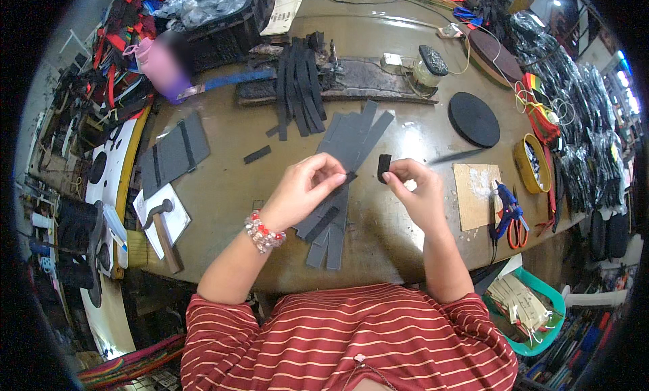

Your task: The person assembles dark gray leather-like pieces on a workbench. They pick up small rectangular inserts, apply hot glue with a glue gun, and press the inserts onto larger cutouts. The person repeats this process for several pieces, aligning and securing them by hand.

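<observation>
One black tab [384, 168] is pinched by the right hand [420, 191] just beside the grey strips [340, 135], a small dark piece [351, 177] by the left hand [304, 188]; piece-by-piece handling seems under way, and careful alignment seems called for.

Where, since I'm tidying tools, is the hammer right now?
In the head view, the hammer lies at the left on the brown table, partly across a white sheet.
</observation>
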Motion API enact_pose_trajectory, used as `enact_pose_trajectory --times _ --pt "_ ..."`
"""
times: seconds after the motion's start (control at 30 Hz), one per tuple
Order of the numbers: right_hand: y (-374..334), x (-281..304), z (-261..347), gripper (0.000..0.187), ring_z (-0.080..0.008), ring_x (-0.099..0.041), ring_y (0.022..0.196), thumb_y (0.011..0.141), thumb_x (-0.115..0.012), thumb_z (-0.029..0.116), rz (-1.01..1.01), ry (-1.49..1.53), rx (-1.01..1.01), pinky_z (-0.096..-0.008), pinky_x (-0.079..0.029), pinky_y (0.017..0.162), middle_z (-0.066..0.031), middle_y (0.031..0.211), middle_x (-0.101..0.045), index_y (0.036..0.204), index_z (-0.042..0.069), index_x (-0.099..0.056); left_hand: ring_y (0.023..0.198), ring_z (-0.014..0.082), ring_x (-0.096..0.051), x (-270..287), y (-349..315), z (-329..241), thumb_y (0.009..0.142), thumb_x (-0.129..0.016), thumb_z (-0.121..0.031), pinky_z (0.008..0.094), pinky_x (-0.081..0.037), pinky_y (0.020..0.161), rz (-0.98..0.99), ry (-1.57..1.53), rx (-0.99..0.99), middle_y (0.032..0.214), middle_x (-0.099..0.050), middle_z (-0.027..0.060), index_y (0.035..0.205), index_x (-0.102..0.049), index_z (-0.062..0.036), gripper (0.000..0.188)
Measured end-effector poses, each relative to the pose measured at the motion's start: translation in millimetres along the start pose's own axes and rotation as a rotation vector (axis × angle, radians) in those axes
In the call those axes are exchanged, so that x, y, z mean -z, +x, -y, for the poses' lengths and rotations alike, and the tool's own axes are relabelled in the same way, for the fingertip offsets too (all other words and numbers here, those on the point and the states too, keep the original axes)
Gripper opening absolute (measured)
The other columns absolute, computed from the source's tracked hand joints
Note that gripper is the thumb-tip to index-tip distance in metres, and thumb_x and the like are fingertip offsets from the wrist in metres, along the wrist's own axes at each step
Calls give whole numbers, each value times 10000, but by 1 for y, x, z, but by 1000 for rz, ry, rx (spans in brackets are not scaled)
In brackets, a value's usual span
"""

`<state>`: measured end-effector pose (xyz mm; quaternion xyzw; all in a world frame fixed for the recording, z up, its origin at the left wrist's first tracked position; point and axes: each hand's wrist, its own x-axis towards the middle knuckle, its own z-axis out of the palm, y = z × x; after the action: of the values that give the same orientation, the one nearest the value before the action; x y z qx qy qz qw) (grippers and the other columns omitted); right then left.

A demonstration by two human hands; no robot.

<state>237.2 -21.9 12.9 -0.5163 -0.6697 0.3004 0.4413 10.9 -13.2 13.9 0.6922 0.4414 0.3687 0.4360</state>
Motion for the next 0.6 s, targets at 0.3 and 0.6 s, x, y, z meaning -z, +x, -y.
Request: enact_pose_trajectory --times 0.3,0.6 --pt "-15 -11 -2 105 -79 -614 740 829 -637 -12 124 562 -152 -214 -509 667 -38 826 -660 932 -30 -637 728 61 -552 -52 -5 -15 838 -662 -30 208 -485 643 -149 -603 -16 845 -586 1 979 -567 -12 171" --pt "-14 -4 5 107 -74 -602 722 848 -630 20 130 513 -110 -214 -498 647 -34 816 -660 942 -26 -653 716 76 -578 -50 -1 -20 842 -651 -17 214 -491 643 -160 -584 14 853 -618 33 1019 -583 26 194"
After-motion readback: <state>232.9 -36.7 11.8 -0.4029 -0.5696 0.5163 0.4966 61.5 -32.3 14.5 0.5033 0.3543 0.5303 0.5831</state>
